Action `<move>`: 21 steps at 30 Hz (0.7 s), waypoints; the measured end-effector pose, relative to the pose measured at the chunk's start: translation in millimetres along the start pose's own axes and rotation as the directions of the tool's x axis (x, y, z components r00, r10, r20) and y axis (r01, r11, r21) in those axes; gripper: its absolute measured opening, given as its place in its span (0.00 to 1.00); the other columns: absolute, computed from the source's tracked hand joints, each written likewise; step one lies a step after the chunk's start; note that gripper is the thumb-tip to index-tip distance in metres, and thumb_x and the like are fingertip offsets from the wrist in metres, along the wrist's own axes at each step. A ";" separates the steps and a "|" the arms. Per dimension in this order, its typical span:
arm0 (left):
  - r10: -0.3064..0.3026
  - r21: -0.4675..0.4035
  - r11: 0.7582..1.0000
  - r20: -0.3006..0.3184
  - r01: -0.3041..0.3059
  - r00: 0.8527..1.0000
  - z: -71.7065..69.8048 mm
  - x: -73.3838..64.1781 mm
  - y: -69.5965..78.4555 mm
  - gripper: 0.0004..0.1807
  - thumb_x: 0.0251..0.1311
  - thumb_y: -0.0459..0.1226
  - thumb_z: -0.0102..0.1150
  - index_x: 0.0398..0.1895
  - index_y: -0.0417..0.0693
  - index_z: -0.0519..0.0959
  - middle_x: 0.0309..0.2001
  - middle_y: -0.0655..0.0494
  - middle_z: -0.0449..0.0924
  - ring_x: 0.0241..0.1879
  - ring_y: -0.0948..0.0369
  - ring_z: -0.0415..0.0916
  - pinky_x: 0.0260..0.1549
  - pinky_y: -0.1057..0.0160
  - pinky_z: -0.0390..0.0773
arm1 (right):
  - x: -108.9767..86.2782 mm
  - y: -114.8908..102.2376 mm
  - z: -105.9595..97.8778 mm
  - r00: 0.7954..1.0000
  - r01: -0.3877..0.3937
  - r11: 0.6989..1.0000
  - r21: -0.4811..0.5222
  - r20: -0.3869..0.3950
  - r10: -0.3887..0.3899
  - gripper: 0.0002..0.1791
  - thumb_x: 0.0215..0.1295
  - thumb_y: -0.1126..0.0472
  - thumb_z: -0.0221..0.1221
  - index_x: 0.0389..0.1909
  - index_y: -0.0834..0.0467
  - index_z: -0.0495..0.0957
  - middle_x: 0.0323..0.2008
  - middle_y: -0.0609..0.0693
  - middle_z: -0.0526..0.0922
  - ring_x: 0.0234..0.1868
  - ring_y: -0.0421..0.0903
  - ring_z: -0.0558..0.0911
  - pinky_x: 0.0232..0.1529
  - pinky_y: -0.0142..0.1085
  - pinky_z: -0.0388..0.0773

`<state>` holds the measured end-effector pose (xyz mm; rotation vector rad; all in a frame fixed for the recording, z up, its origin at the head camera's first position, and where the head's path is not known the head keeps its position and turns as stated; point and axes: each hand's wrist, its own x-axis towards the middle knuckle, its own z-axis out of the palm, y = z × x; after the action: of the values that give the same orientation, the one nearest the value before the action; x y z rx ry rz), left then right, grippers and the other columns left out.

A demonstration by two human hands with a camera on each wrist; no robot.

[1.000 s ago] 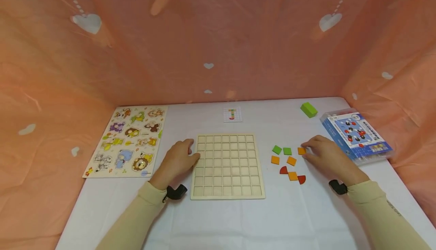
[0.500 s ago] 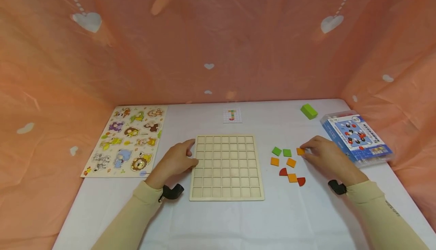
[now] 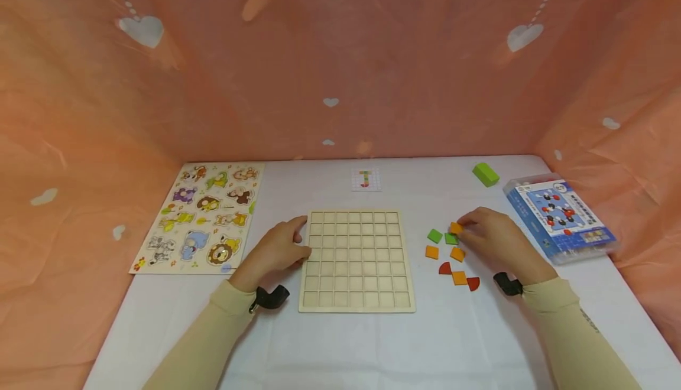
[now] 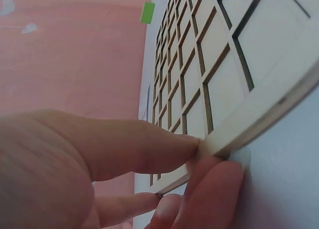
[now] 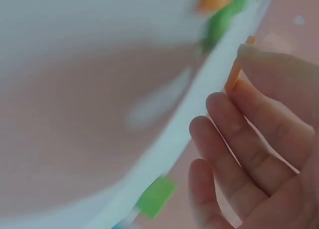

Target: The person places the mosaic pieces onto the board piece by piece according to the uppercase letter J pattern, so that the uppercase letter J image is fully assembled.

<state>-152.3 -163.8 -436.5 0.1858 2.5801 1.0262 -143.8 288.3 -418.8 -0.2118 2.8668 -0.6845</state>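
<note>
My left hand [image 3: 276, 251] pinches the left edge of a pale wooden grid board [image 3: 354, 260]. In the left wrist view the thumb [image 4: 149, 144] lies on the rim and a fingertip sits against the side of the frame. Between thumb and index finger my right hand [image 3: 495, 239] holds an orange square tile [image 3: 456, 228], seen nearly edge-on as a thin orange tile [image 5: 239, 64] in the right wrist view. Below it lie two green square tiles [image 3: 435, 236], several more orange tiles [image 3: 432, 252] and two red quarter-circle tiles [image 3: 473, 283].
A small card with a coloured J pattern [image 3: 366, 179] lies behind the board. An animal puzzle board [image 3: 197, 224] is at the left. On the right are a green block [image 3: 486, 174] and a boxed molecule set [image 3: 564, 215]. An orange curtain [image 3: 340, 71] surrounds the table.
My right hand has picked the orange tile up from the table and moved it left, over a green tile. The left hand stays at the board's edge.
</note>
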 end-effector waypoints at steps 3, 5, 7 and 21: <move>-0.014 -0.021 1.000 0.005 0.014 1.000 -0.4 0.6 -1.0 0.46 0.60 0.32 0.67 0.83 0.39 0.63 0.45 0.46 0.78 0.27 0.63 0.84 0.32 0.67 0.82 | 12.1 -25.1 8.9 1.000 0.012 0.999 0.031 -0.007 -0.011 0.19 0.77 0.54 0.63 0.61 0.60 0.84 0.58 0.59 0.86 0.54 0.57 0.82 0.61 0.59 0.84; -0.021 -0.024 1.000 0.005 0.021 1.000 -1.1 0.9 -2.2 0.46 0.60 0.33 0.67 0.83 0.39 0.63 0.45 0.46 0.78 0.27 0.63 0.84 0.32 0.67 0.82 | 22.5 -42.1 17.6 0.998 0.058 0.998 0.034 -0.028 -0.057 0.17 0.76 0.56 0.65 0.59 0.60 0.85 0.56 0.57 0.87 0.51 0.55 0.83 0.59 0.56 0.84; -0.025 -0.021 0.999 0.003 0.025 1.000 -1.2 1.3 -3.3 0.46 0.60 0.33 0.67 0.84 0.40 0.63 0.45 0.46 0.78 0.27 0.63 0.84 0.33 0.66 0.81 | 33.6 -59.5 27.3 0.991 0.125 0.992 0.015 -0.050 -0.124 0.16 0.74 0.57 0.67 0.56 0.61 0.87 0.54 0.56 0.88 0.49 0.53 0.83 0.58 0.53 0.84; -0.019 -0.012 1.000 0.000 0.019 1.000 0.9 2.2 -2.7 0.46 0.60 0.33 0.67 0.84 0.41 0.63 0.44 0.47 0.76 0.28 0.62 0.83 0.36 0.67 0.80 | 77.4 -156.0 76.4 0.940 0.340 0.940 -0.002 -0.015 -0.340 0.14 0.73 0.56 0.69 0.51 0.60 0.90 0.48 0.53 0.89 0.48 0.50 0.86 0.56 0.48 0.86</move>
<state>-153.9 -164.6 -439.5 0.1578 2.5704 1.0345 -188.0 103.5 -425.5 -0.7189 2.8709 -0.7453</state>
